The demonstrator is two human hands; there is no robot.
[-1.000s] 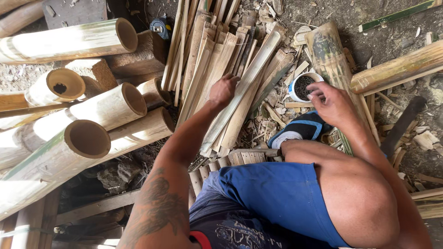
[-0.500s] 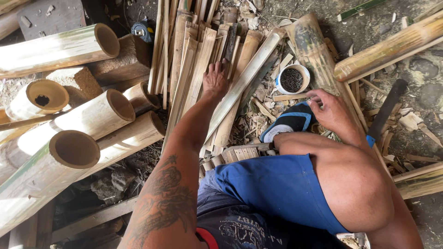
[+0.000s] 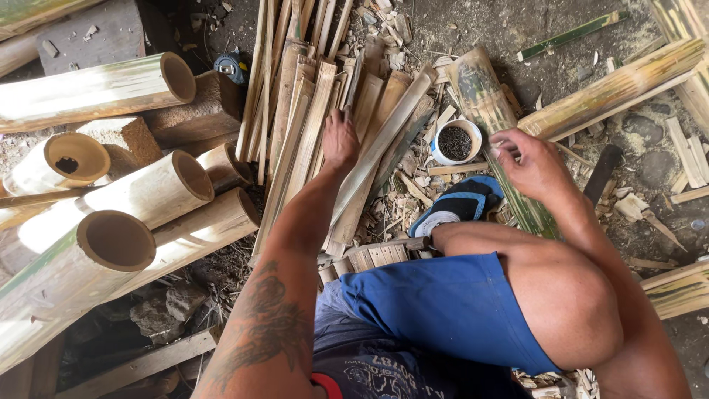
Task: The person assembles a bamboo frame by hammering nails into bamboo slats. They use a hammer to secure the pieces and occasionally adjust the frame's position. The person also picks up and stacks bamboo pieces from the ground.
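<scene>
- We see the left hand (image 3: 340,140) stretched out at about 12 o'clock from the body, palm down on the pile of split bamboo slats (image 3: 310,125), fingers curled over one slat; whether they fully clasp it we cannot tell.
- The right hand (image 3: 533,164) hovers at about 1 o'clock, fingers loosely bent with the fingertips pinched near one another; we cannot tell whether something small sits between them.
- Just at 9 o'clock of the right hand stands a small white cup (image 3: 455,142) filled with dark bits, on the ground among wood chips.
- Beneath the right hand runs a green-streaked bamboo strip (image 3: 487,103), reaching from 12 o'clock down toward the knee.
- A blue and black sandal (image 3: 458,207) lies between the two hands, at 6 o'clock of the cup, near the blue shorts (image 3: 443,310).
- At 9 o'clock of the slat pile, thick hollow bamboo poles (image 3: 133,199) lie stacked with their open ends toward us.
- At 10 o'clock of the left hand a small blue tape measure (image 3: 232,66) rests by a pole's end.
- At 3 o'clock of the right hand a dark blade-like tool (image 3: 602,171) lies on the dirt, and further bamboo pieces (image 3: 613,89) lie at 2 o'clock.
</scene>
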